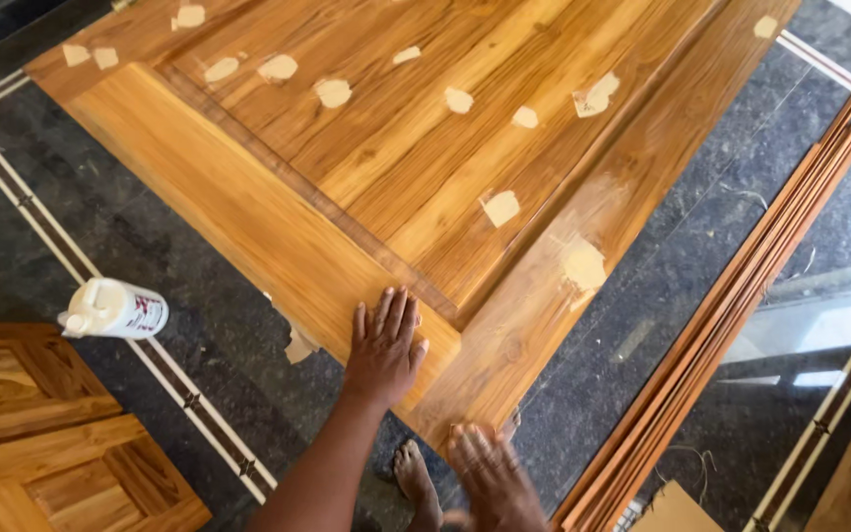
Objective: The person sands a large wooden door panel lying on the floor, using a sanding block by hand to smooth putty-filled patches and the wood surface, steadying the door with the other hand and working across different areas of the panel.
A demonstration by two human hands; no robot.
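- Right hand (492, 473): lowest in view, at the near corner of the wooden door panel (425, 148). Fingers spread and blurred, gripping nothing; whether the fingertips touch the corner edge cannot be told.
- Bare foot (414, 480): on the dark floor (150, 246) between the two forearms, just below the panel's corner.
- Left hand (384, 345): open, palm down, fingers together and pointing away, pressed flat on the panel's frame rail just left of the corner joint. It grips nothing.
- Wooden door panel: large, golden-brown, lying flat and set at an angle, its near corner pointing toward the person. A wide frame surrounds a recessed field of boards.
- Filler patches (500, 207): pale, putty-coloured dabs scattered over frame and boards; the biggest sits on the right rail (583, 264), others lie farther up the inner boards.
- Small pale scrap (297, 347): on the floor, touching the panel's left edge, near the left hand.
- White plastic bottle (115, 308): lying on its side on the floor, left of the panel and apart from it, nozzle pointing left.
- Second wooden panel (51, 443): lower-left corner, with raised sections, well apart from the hands.
- Bundle of thin wooden strips (731, 315): reddish-brown, lying on the floor along the right side, beside the panel's right rail without touching it.
- Floor: dark polished stone with pale inlaid border lines (189, 399).
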